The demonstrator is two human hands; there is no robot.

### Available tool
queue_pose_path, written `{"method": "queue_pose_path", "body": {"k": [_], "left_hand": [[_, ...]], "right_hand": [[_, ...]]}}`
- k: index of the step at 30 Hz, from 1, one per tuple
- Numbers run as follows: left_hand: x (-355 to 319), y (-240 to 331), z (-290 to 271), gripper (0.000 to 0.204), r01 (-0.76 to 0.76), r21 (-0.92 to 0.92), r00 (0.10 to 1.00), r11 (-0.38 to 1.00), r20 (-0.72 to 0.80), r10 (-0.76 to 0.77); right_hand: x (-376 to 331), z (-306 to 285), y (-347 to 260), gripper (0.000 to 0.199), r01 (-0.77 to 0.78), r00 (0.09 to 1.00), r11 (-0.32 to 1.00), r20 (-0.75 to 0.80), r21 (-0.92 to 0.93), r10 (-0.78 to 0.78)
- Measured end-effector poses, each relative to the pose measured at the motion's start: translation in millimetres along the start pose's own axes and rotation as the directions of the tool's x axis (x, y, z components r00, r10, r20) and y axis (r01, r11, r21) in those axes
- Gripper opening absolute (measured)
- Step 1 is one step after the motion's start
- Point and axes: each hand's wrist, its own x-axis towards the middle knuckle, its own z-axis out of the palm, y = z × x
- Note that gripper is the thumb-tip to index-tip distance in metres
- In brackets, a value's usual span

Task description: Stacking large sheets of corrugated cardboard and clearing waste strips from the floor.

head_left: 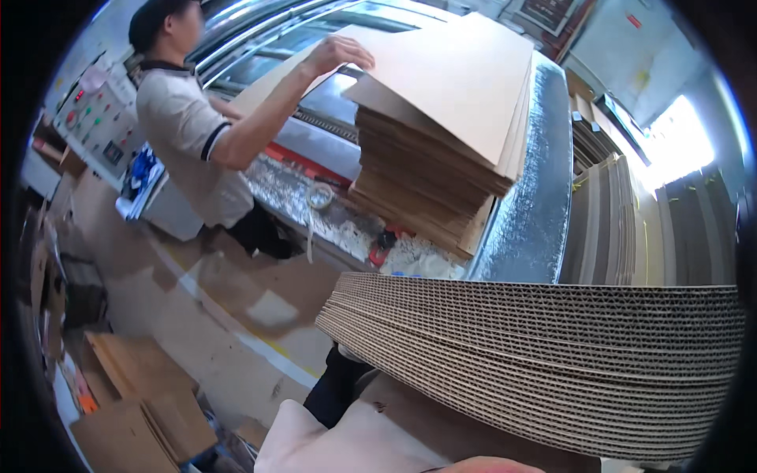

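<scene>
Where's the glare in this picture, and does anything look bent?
Head view: the bright opening at right is blown out to white; the metal tabletop carries a bluish sheen; its right edge bows; the near corrugated cardboard stack shows distinct flutes.

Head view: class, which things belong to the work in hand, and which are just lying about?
Likely in the work:
- cardboard stack, close to the camera
- sheet pile, beside the co-worker's hand

Seemingly lying about:
- tape roll, left of the pile
- red-and-black item, kind unclear
- loose cardboard, lower left
</scene>
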Motion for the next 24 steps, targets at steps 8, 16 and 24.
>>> {"method": "queue_pose_path", "body": {"k": [8,16,24], "left_hand": [[68,57,-52,0.050,0.164,-0.209,0.964,0.964,0.240,-0.112],[102,97,-50,0.051,0.227,-0.422,0.961,0.878,0.244,-0.131],[192,99,-23,0.041,0.156,-0.400,0.984,0.903,0.138,-0.109]], "right_hand": [[-8,70,-106,0.051,0.063,0.997,0.988,0.046,-0.139,-0.058],[100,221,-157,0.052,0.183,0.947,0.971,0.293,-0.153,-0.132],[245,453,-116,0.054,0.188,0.809,0.980,0.576,-0.066,-0.116]]}}
